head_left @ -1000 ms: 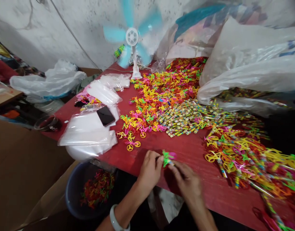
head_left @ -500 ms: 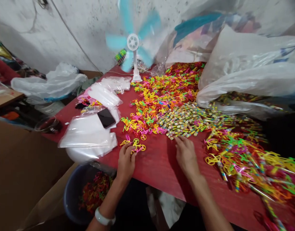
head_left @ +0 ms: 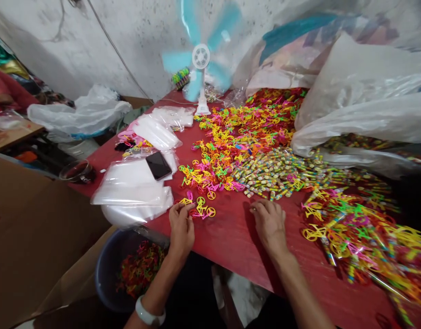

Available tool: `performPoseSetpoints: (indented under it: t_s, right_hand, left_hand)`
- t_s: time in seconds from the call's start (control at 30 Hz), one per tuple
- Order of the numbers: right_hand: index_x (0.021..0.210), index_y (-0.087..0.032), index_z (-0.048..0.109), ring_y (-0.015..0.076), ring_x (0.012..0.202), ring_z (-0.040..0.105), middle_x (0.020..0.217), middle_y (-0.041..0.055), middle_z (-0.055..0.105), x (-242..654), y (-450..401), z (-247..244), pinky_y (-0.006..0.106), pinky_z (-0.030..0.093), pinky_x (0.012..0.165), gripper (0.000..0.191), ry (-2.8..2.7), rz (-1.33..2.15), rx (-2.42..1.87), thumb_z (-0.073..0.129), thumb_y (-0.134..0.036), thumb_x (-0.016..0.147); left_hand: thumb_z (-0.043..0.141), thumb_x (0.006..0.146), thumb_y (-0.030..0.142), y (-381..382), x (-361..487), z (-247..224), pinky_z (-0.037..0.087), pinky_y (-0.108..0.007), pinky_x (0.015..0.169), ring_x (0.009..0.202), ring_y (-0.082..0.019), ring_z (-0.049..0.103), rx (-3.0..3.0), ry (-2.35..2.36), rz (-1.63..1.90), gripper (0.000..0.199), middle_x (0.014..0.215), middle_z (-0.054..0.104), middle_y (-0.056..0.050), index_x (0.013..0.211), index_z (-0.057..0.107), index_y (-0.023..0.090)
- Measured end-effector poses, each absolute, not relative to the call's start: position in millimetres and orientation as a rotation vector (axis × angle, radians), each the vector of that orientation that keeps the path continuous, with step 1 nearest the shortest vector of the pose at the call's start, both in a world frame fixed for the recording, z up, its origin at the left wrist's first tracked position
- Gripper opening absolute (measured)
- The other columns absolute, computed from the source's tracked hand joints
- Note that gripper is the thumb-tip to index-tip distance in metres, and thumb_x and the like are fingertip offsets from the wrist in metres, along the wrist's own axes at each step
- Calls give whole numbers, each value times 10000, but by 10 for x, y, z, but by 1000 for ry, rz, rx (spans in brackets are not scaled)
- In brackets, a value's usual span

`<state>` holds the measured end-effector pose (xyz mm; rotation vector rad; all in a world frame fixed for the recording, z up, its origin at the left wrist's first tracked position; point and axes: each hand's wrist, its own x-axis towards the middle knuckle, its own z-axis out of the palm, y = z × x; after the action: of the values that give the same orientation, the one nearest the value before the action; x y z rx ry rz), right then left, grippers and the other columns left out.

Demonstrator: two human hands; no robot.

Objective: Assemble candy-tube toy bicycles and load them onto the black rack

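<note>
My left hand [head_left: 182, 227] is at the near edge of a few small plastic toy bicycles [head_left: 204, 209], yellow, pink and green. Its fingers are curled with the tips close together; anything between them is hidden. Lower than the heap of short patterned tubes [head_left: 265, 171], my right hand [head_left: 270, 225] hovers over or rests on the red table [head_left: 227, 233]. Thumb and forefinger there are pinched, and what they hold is too small to make out. A larger heap of toy bicycles [head_left: 213, 169] spreads behind the left hand.
Clear plastic bags [head_left: 128, 185] with a phone [head_left: 158, 165] on them lie at left. A fan [head_left: 201, 57] spins at the back. Bicycles with tubes [head_left: 361, 228] pile up at right, near big white sacks [head_left: 364, 82]. A blue tub [head_left: 103, 274] stands below the table edge.
My right hand has drawn back slightly from the tube heap, its fingers now more pinched. The left hand has stayed by the few bicycles, its fingers curling closer. The whole view has shifted a little.
</note>
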<state>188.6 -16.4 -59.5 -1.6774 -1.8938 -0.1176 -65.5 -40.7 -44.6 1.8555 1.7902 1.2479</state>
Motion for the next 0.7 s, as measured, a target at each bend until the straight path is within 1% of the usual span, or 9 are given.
performPoseSetpoints:
  t_s: [0.07, 0.17, 0.27, 0.33, 0.43, 0.5, 0.57, 0.63, 0.7]
  right_hand:
    - [889, -199, 627, 231, 919, 526, 973, 85, 647, 1754, -222, -625, 364, 392, 784, 200, -1888, -1, -1559, 432, -212, 931]
    - [1017, -190, 619, 242, 1014, 536, 1073, 102, 645, 1537, -279, -647, 393, 400, 851, 204, -1935, 146, -1477, 432, -213, 937]
    - [1166, -206, 584, 253, 1064, 523, 1147, 108, 621, 1475, -290, -626, 419, 416, 879, 276, -1909, 228, -1449, 438, -251, 937]
    - [1201, -210, 569, 247, 1065, 527, 1151, 109, 607, 1580, -299, -611, 419, 432, 884, 304, -1842, 256, -1411, 438, -294, 939]
    - [1150, -217, 601, 268, 1027, 532, 1113, 114, 608, 1862, -348, -630, 448, 427, 866, 303, -1804, 155, -1515, 452, -367, 932]
    - [1015, -209, 636, 270, 936, 545, 999, 112, 631, 2008, -398, -660, 447, 430, 823, 272, -1823, 117, -1599, 439, -378, 935]
    - [923, -200, 619, 253, 853, 560, 893, 102, 630, 2026, -445, -676, 416, 448, 775, 260, -1814, 185, -1605, 408, -350, 947]
    - [965, -187, 585, 234, 825, 582, 882, 96, 627, 1884, -474, -658, 379, 470, 743, 241, -1762, 302, -1559, 374, -304, 961]
    - [1096, -168, 546, 228, 879, 601, 972, 112, 631, 1615, -472, -604, 362, 486, 761, 251, -1741, 380, -1498, 358, -275, 967]
  left_hand:
    - [526, 855, 208, -427, -595, -442, 428, -464, 961, 1089, -250, 487, 1896, 1818, 1172, 251, 1110, 503, -100, 1092, 609, 211]
    - [634, 804, 267, -432, -520, -447, 422, -475, 949, 1073, -270, 484, 1912, 1849, 1048, 252, 1103, 531, -91, 1049, 609, 213]
    - [605, 814, 231, -429, -500, -456, 448, -441, 892, 983, -254, 518, 1894, 1830, 1010, 119, 990, 584, -66, 930, 595, 211]
    - [559, 826, 187, -432, -528, -463, 458, -419, 870, 942, -236, 536, 1893, 1768, 1014, 95, 947, 603, -54, 915, 578, 213]
    - [570, 801, 169, -442, -605, -476, 451, -426, 904, 1009, -243, 539, 1882, 1735, 1067, 228, 1037, 610, -66, 1024, 563, 218]
    - [600, 787, 189, -448, -652, -482, 448, -436, 917, 1050, -256, 533, 1870, 1742, 1094, 301, 1092, 604, -78, 1082, 550, 223]
    - [606, 794, 208, -456, -674, -479, 455, -433, 902, 1038, -258, 543, 1856, 1750, 1111, 291, 1083, 610, -80, 1080, 554, 225]
    - [599, 812, 234, -476, -666, -467, 472, -416, 864, 981, -248, 561, 1821, 1778, 1155, 243, 1037, 615, -78, 1051, 561, 218]
    - [587, 833, 257, -511, -631, -452, 486, -390, 823, 916, -228, 570, 1783, 1794, 1197, 195, 983, 612, -71, 1020, 562, 208]
